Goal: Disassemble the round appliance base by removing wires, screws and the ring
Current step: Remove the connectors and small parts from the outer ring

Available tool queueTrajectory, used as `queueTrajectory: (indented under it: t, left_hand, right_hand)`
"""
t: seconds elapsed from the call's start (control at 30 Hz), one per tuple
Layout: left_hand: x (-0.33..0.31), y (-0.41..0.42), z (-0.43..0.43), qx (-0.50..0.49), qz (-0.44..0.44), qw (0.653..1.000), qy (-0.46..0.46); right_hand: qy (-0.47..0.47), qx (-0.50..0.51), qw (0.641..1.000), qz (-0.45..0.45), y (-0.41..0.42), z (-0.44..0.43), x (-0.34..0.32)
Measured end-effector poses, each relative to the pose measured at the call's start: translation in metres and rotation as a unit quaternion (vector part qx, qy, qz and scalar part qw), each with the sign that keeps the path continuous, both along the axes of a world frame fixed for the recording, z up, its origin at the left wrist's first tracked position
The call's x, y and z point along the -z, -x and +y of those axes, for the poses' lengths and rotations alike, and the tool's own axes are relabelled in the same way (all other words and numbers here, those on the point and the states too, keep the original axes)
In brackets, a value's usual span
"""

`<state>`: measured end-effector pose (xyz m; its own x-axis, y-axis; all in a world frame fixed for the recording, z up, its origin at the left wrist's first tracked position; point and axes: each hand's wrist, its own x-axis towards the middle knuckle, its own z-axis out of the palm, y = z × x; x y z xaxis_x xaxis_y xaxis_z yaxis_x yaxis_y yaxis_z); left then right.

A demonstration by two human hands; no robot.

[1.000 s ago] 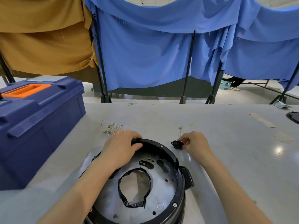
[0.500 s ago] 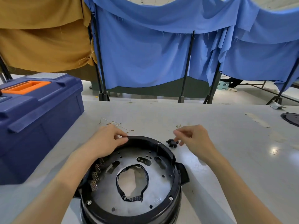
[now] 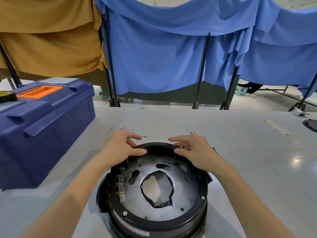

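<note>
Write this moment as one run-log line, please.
left hand: pinches far rim of black ring | right hand: pinches same rim | black ring: on round base | two screws: in near rim

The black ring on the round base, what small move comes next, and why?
Probably ease the far edge of the black ring upward as a test: the left hand and right hand both pinch it there, but two screws sit in its near rim.
</note>
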<state>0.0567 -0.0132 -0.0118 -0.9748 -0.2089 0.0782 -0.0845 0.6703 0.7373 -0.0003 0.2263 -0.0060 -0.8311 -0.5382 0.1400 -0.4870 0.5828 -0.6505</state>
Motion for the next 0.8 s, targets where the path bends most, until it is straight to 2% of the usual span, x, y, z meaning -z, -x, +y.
queueTrajectory:
  t: [0.1, 0.2, 0.3, 0.37, 0.47, 0.57, 0.7, 0.8]
  left_hand:
    - [0.000, 0.002, 0.007, 0.006, 0.017, 0.993, 0.120]
    - [0.001, 0.001, 0.011, 0.019, 0.010, 0.979, 0.205]
    - [-0.002, 0.003, 0.007, 0.008, -0.034, 0.968, 0.247]
    - [-0.006, 0.004, 0.004, 0.001, -0.083, 0.960, 0.267]
    - [-0.015, 0.003, 0.004, 0.014, -0.141, 0.949, 0.283]
    - [-0.019, 0.005, 0.009, 0.008, -0.144, 0.947, 0.287]
    - [-0.009, 0.013, 0.019, 0.054, -0.039, 0.972, 0.227]
    - [-0.003, 0.018, 0.025, 0.089, 0.028, 0.972, 0.215]
  right_hand:
    - [-0.018, 0.016, 1.000, -0.011, 0.001, 0.004, -0.006]
    - [-0.147, 0.053, 0.988, 0.006, -0.001, 0.019, -0.024]
    - [-0.266, 0.055, 0.961, -0.047, -0.009, 0.033, -0.042]
    - [-0.309, 0.042, 0.947, -0.082, -0.014, 0.036, -0.046]
    - [-0.251, 0.012, 0.957, -0.146, -0.016, 0.032, -0.043]
    - [-0.206, 0.011, 0.968, -0.145, -0.015, 0.028, -0.041]
    - [-0.172, 0.018, 0.978, -0.113, -0.009, 0.024, -0.036]
    - [-0.162, 0.004, 0.984, -0.075, -0.003, 0.023, -0.032]
